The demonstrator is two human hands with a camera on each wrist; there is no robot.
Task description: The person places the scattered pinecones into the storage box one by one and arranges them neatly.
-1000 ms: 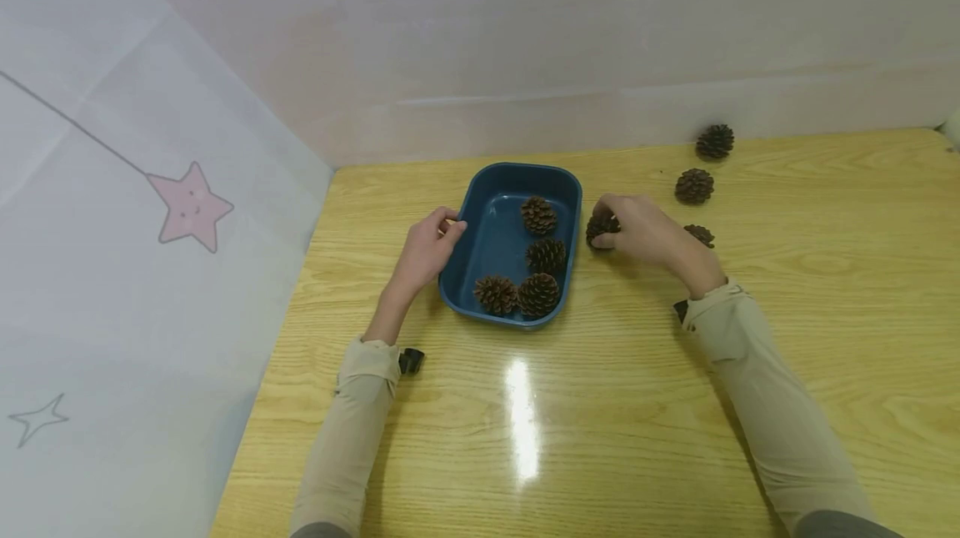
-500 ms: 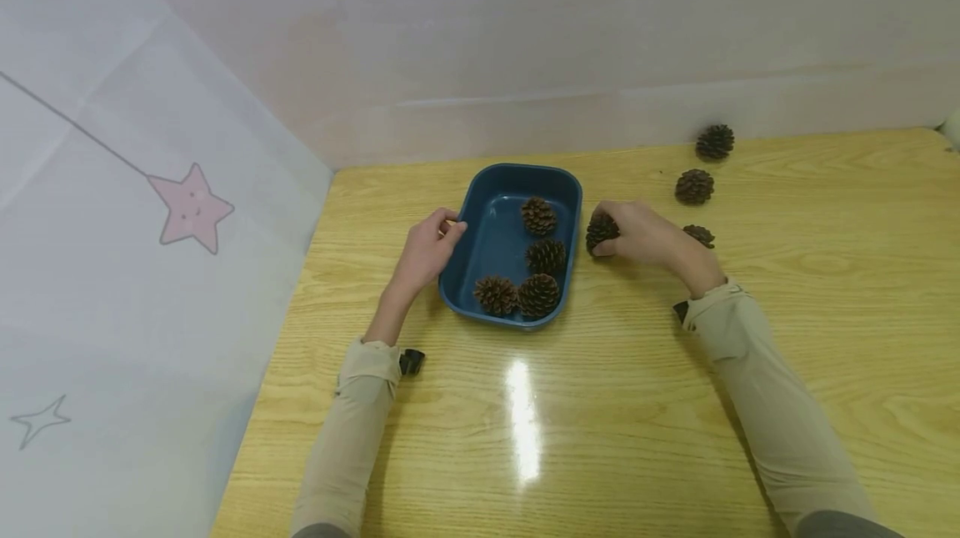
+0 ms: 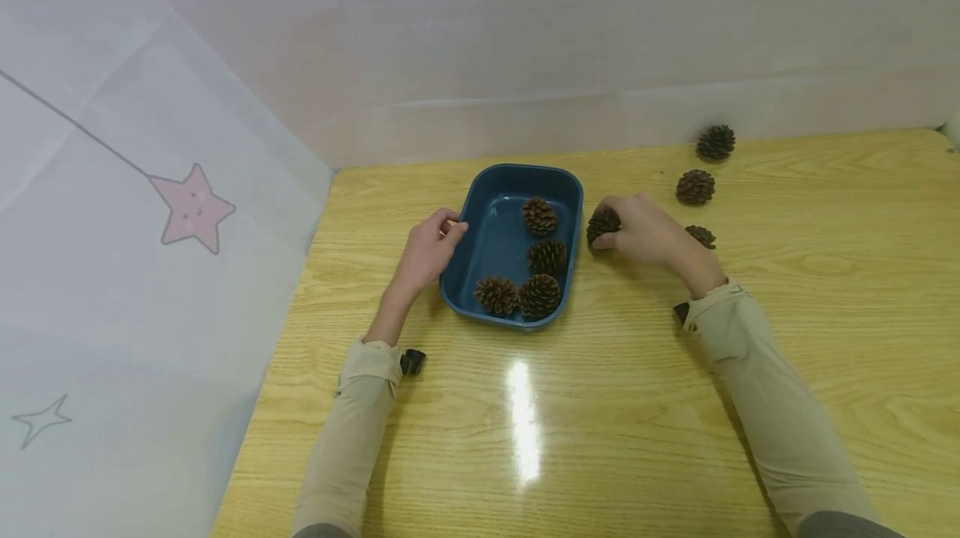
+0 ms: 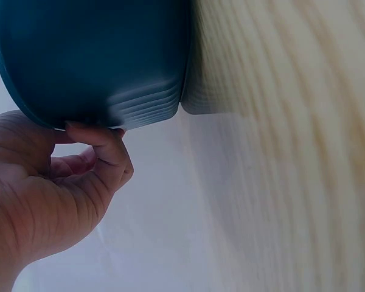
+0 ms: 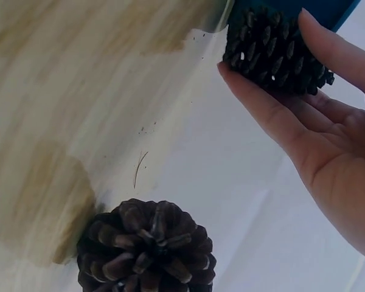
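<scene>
A deep blue plastic tub [image 3: 497,244] stands on the table, with several brown pine cones [image 3: 538,294] lying along its right side and near end. My left hand [image 3: 429,253] pinches the tub's left rim between thumb and curled fingers; the left wrist view shows the fingertips against the tub's outer wall [image 4: 97,55]. Just outside the right rim, my right hand [image 3: 643,231] grips another pine cone [image 3: 602,227]. Thumb on one side and fingers on the other, the right hand [image 5: 328,121] holds that cone [image 5: 277,55] in the right wrist view.
To the right of the tub, loose pine cones sit in a rough column: one by the wall [image 3: 716,143], one nearer [image 3: 695,187], one partly hidden behind the right wrist [image 3: 702,236]. Pale sheeting [image 3: 480,46] rises behind the wooden table [image 3: 600,413] and at its left.
The right hand's fingers shift slightly around the pine cone, which stays beside the tub. The left hand and the tub hold their place.
</scene>
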